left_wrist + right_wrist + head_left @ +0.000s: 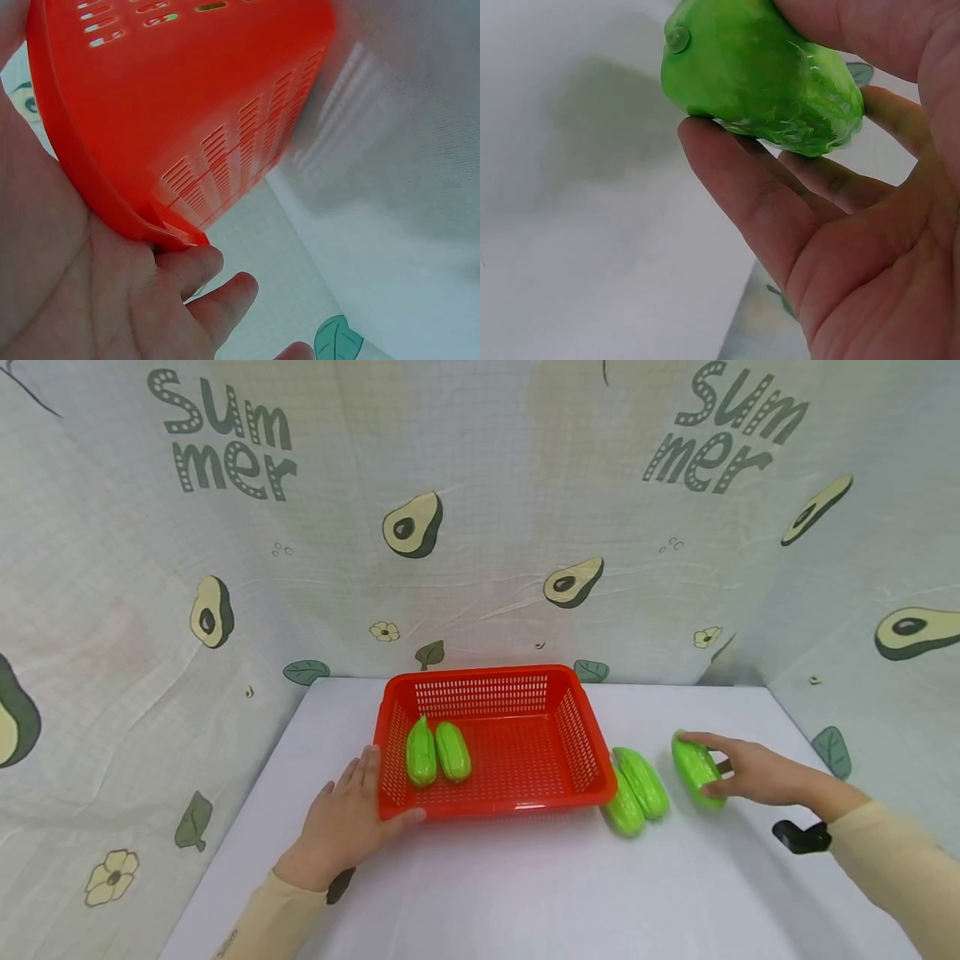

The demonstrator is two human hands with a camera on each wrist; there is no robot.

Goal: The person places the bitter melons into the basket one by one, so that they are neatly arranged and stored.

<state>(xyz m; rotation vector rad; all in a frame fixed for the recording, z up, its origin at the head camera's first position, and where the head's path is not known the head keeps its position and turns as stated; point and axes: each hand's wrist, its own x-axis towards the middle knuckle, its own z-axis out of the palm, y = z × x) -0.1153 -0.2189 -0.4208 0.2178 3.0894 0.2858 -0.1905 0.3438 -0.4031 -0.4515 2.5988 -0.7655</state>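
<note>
In the head view my right hand [753,770] grips a plump, glossy green vegetable [696,768] between thumb and fingers, over the right part of the table. The right wrist view shows the vegetable's rounded end with a small nub [677,39] and its shadow on the white surface. My left hand [348,818] rests against the left front corner of a red plastic basket [495,811], fingers extended along its side and thumb at the front rim. Two similar green vegetables, the left one [422,756] with a pointed tip and the other [453,752], lie in the basket's left part.
Two more green vegetables, one nearer [624,810] and one farther [643,783], lie side by side at the basket's right side. A white table [510,893] bears everything. Behind and beside it hangs cloth [480,593] printed with avocados.
</note>
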